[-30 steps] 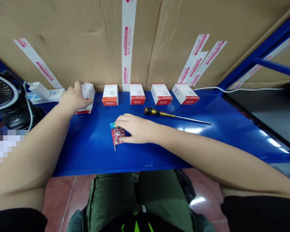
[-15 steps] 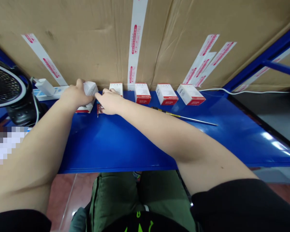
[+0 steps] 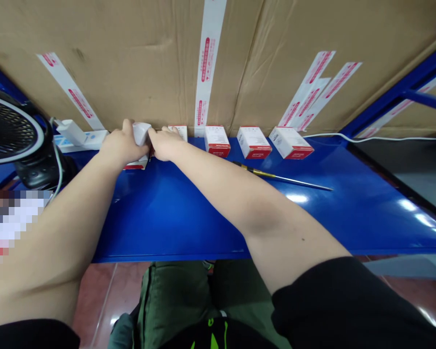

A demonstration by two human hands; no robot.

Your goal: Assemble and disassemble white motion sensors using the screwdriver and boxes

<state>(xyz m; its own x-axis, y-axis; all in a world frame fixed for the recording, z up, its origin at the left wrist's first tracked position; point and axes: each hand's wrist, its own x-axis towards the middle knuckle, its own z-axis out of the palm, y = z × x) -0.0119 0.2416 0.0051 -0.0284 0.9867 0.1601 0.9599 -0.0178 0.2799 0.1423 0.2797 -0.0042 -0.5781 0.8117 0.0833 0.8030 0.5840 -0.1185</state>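
Right hand (image 3: 163,144) now moved left, touching left hand (image 3: 122,148). Left fingers closed round white box (image 3: 141,133); red board (image 3: 149,155) nearly hidden between hands, right's grip unclear. Slip could knock next box (image 3: 178,132).

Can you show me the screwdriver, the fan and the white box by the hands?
Screwdriver (image 3: 294,181), head view, on its metal shaft.
Fan (image 3: 9,131), head view, on its round grille.
White box (image 3: 141,133), head view, on its white top end.
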